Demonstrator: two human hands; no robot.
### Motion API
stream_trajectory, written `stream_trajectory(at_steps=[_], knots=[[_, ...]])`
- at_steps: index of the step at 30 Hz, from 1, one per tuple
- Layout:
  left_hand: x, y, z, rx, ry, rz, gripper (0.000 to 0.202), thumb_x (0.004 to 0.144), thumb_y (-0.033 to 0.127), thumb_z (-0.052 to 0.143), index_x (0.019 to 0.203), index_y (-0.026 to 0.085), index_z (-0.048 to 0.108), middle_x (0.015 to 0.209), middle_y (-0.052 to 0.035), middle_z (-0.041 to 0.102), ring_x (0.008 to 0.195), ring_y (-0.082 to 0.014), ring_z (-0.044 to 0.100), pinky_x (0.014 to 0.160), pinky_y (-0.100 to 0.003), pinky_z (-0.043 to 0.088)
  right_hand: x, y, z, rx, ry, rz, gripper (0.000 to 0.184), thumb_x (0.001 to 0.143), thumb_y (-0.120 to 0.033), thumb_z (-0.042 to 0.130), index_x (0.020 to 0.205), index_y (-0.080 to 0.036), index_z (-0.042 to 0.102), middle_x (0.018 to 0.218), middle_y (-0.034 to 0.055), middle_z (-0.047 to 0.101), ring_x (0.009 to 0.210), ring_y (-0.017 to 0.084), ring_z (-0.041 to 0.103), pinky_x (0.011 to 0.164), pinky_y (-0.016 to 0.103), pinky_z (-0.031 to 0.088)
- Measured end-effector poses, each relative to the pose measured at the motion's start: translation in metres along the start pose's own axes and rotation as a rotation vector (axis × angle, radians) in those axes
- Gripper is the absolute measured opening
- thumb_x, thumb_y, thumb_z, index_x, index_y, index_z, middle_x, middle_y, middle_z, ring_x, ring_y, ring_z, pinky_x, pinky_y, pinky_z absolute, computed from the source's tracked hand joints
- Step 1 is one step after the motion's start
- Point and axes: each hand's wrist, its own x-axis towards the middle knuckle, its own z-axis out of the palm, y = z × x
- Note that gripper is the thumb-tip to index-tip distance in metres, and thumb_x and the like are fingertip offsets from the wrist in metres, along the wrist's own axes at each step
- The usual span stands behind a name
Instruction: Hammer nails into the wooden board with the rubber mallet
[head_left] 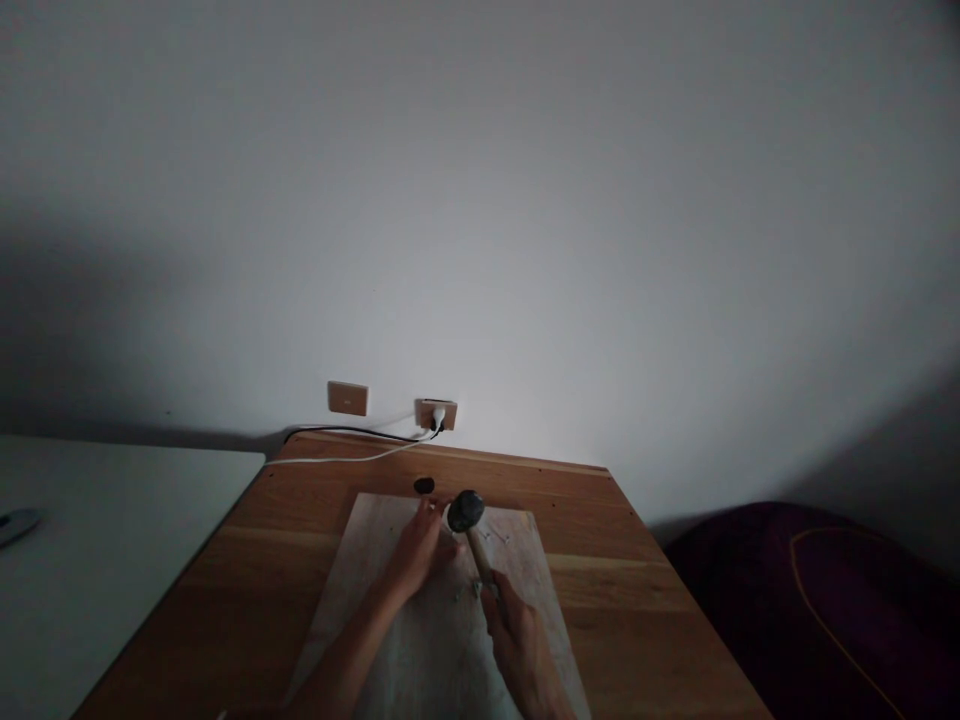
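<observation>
My right hand is wrapped round the wooden handle of a mallet with a rounded black head. The mallet's head is over the far part of a pale wooden board, close beside the fingertips of my left hand. Those left fingers are pinched together just above the board; whatever is between them is too small and dark to make out. Several small nails or screws are on the board, beyond and around the mallet's handle.
Beneath the board is a brown wooden table with a dark round hole near its back edge. Cables run to a wall socket. A white surface adjoins at left; a dark purple rounded seat or cushion lies right.
</observation>
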Motion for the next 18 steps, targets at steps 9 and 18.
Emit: stream_trajectory(at_steps=[9, 18], knots=[[0.002, 0.008, -0.003, 0.029, -0.022, -0.033, 0.045, 0.081, 0.022, 0.07, 0.125, 0.025, 0.059, 0.13, -0.0088, 0.059, 0.111, -0.0255, 0.064, 0.094, -0.038, 0.052, 0.0, 0.008, 0.007, -0.009, 0.047, -0.033, 0.058, 0.101, -0.057, 0.035, 0.123, -0.017, 0.071, 0.092, 0.0127, 0.079, 0.084, 0.029, 0.076, 0.073, 0.035, 0.056], [0.007, 0.013, -0.005, 0.116, -0.082, -0.008, 0.01, 0.089, 0.017, 0.057, 0.082, 0.021, 0.063, 0.09, -0.0049, 0.067, 0.085, -0.0207, 0.066, 0.079, -0.03, 0.047, -0.007, 0.032, 0.002, 0.089, 0.05, 0.058, 0.085, 0.094, -0.081, 0.029, 0.12, -0.012, 0.071, 0.069, 0.0059, 0.069, 0.063, 0.022, 0.066, 0.057, 0.029, 0.049]])
